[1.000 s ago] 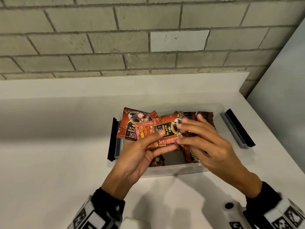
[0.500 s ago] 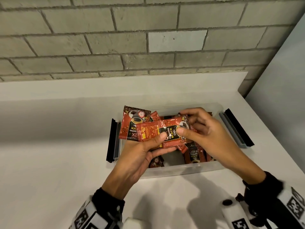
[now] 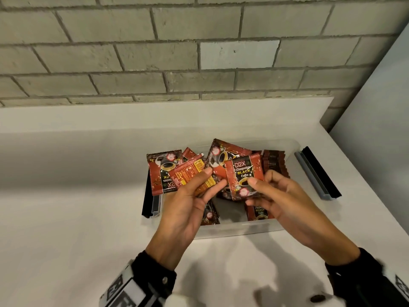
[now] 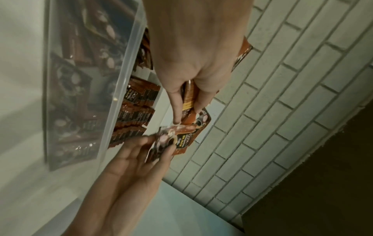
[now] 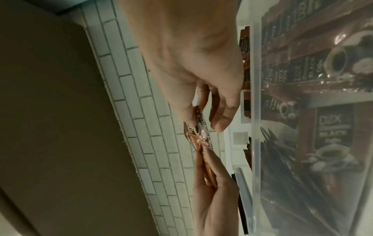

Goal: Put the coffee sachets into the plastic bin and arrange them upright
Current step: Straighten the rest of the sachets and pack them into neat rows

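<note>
A clear plastic bin (image 3: 239, 229) sits on the white counter with red and black coffee sachets inside; a row of them (image 3: 274, 162) stands upright at its right end. Above the bin my left hand (image 3: 199, 187) grips a fanned bunch of sachets (image 3: 168, 173) between thumb and fingers. My right hand (image 3: 263, 185) pinches one sachet (image 3: 243, 173), label facing me, just right of that bunch. In the left wrist view the left hand (image 4: 185, 102) holds the bunch over the bin's rim (image 4: 125, 76). The right wrist view shows the right hand (image 5: 203, 121) pinching a sachet edge-on (image 5: 199, 131).
Black and grey lid clips stick out at the bin's left end (image 3: 150, 198) and right end (image 3: 316, 173). A grey brick wall (image 3: 177, 52) rises behind the counter and a pale panel (image 3: 376, 129) closes the right side. White counter (image 3: 66, 207) spreads to the left.
My right hand has pulled one sachet off the bunch and turned it upright, label toward me. The left hand's bunch has spread out and shifted slightly left.
</note>
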A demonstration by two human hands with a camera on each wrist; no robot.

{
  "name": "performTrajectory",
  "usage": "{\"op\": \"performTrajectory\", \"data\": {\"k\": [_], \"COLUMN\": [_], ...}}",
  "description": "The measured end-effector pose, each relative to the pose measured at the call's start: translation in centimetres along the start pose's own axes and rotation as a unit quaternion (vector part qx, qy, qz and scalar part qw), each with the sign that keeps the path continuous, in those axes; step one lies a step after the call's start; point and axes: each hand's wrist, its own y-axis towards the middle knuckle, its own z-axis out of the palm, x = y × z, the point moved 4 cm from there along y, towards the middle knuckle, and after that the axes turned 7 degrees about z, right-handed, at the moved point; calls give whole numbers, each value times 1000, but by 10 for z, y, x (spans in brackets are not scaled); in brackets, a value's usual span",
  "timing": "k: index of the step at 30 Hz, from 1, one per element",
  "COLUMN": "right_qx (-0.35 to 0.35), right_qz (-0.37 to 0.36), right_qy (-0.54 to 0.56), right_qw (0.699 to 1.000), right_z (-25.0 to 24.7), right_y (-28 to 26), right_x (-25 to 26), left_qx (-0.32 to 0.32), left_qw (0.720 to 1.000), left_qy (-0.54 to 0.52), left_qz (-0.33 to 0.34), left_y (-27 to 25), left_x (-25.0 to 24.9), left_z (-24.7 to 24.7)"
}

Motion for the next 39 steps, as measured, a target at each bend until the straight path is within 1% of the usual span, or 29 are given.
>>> {"op": "performTrajectory", "data": {"k": [2, 4, 7, 9, 12, 15, 17, 19, 21, 22, 24, 25, 27, 28, 31, 33, 34, 37, 38, 39], "right_qx": [4, 2, 1, -13, -28, -4, 21, 50, 94, 121, 171, 193, 220, 230, 286, 311, 316, 331, 335, 337], "right_qz": [6, -6, -36, -51, -57, -58, -69, -80, -88, -96, -123, -135, -145, -138, -77, -73, -75, -67, -62, -55], "right_qy": [-13, -14, 29, 60, 70, 89, 54, -18, -110, -160, -270, -313, -375, -405, -473, -507, -515, -515, -515, -509], "right_qw": [1000, 1000, 999, 997, 995, 994, 996, 995, 986, 975, 940, 920, 889, 874, 829, 801, 793, 788, 787, 790], "right_z": [5, 10, 10, 5, -4, -8, -7, -6, -5, -3, 4, 9, 16, 19, 32, 39, 43, 45, 45, 45], "right_y": [3, 7, 12, 15, 18, 18, 16, 15, 13, 10, 6, 5, 7, 10, 13, 14, 14, 17, 17, 17], "right_x": [-4, -6, 0, 8, 18, 28, 38, 50, 63, 70, 85, 92, 99, 100, 94, 90, 88, 82, 81, 80], "left_qx": [5, 15, 39, 60, 87, 109, 138, 189, 249, 278, 334, 351, 365, 370, 403, 419, 426, 436, 437, 436], "left_qw": [1000, 999, 999, 997, 992, 984, 974, 954, 922, 901, 857, 839, 813, 800, 756, 729, 716, 677, 671, 671], "left_qy": [12, 26, 34, 58, 96, 138, 180, 228, 276, 299, 332, 340, 361, 378, 419, 449, 464, 509, 514, 512], "left_qz": [-12, -20, -12, -7, -6, -10, -19, -54, -112, -145, -210, -239, -275, -284, -301, -301, -301, -303, -307, -312], "left_y": [-2, -4, -6, -6, -7, -8, -10, -13, -15, -17, -19, -19, -17, -16, -17, -16, -15, -13, -13, -12], "left_x": [7, 13, 15, 12, 8, 6, 5, 5, 6, 6, 6, 7, 9, 10, 8, 5, 4, 1, 0, -1], "left_z": [4, 7, 11, 11, 11, 10, 9, 11, 11, 11, 11, 11, 10, 10, 15, 19, 20, 21, 21, 20]}}
